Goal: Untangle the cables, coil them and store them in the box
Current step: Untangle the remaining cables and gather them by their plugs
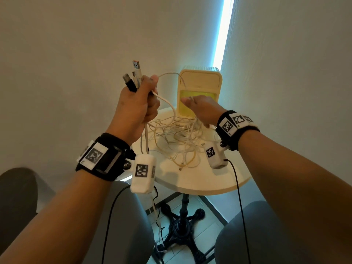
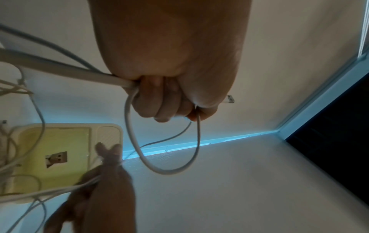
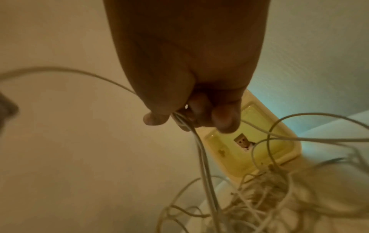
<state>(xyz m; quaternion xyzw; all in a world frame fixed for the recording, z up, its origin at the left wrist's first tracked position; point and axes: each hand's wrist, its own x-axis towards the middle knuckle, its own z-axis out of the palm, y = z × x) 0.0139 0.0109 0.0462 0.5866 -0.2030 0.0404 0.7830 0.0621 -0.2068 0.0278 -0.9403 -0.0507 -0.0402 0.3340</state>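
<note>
My left hand [image 1: 142, 101] is raised above the table's left side, gripping a bundle of cable ends; several plugs [image 1: 133, 77] stick up out of the fist. In the left wrist view a white cable loop [image 2: 165, 157] hangs below that fist [image 2: 165, 102]. My right hand [image 1: 198, 107] pinches thin white cable strands in front of the box; the right wrist view shows them running down from its fingers [image 3: 199, 116]. A tangle of white cables [image 1: 179, 140] lies on the round table [image 1: 209, 180]. The cream box with a yellow inside [image 1: 198, 92] stands upright at the back.
The small round table stands on a black pedestal base [image 1: 182, 225] between my knees. Plain walls close in behind and to the right, with a bright light strip [image 1: 221, 35] in the corner. A thin cable [image 1: 156, 216] dangles off the table's left edge towards the floor.
</note>
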